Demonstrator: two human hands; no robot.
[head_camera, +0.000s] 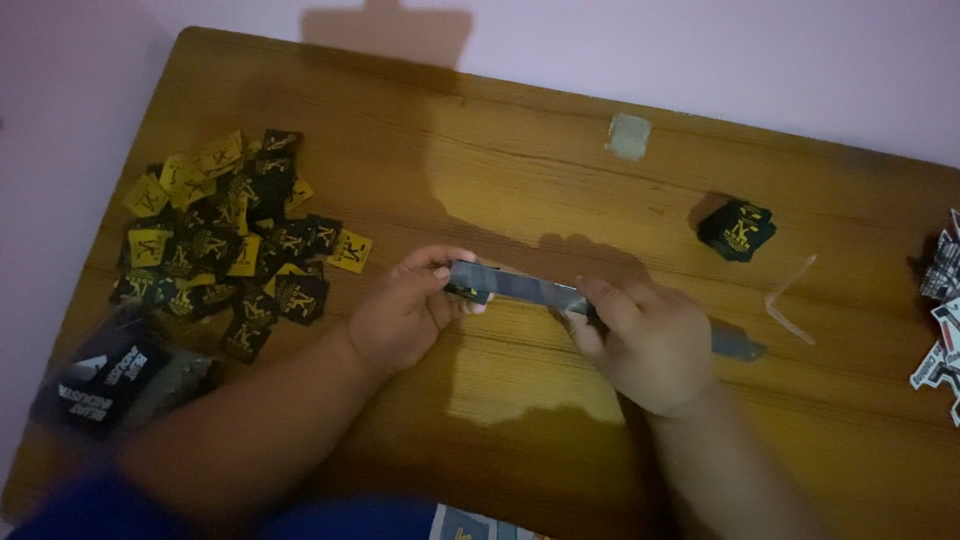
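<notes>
Both hands, my left hand (405, 315) and right hand (645, 345), pinch a dark strip (520, 287); I think it could slip toward the label pile (225, 245) at nine o'clock.

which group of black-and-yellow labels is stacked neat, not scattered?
The small stack of black square labels with yellow print at the table's far right. The black-and-yellow labels at the left lie in a loose, overlapping spread.

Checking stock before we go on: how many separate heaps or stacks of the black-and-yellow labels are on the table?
2. A big loose heap lies at the table's left, beyond the left hand. A small neat stack sits at upper right, beyond the right hand. More may lie outside the frame.
</notes>
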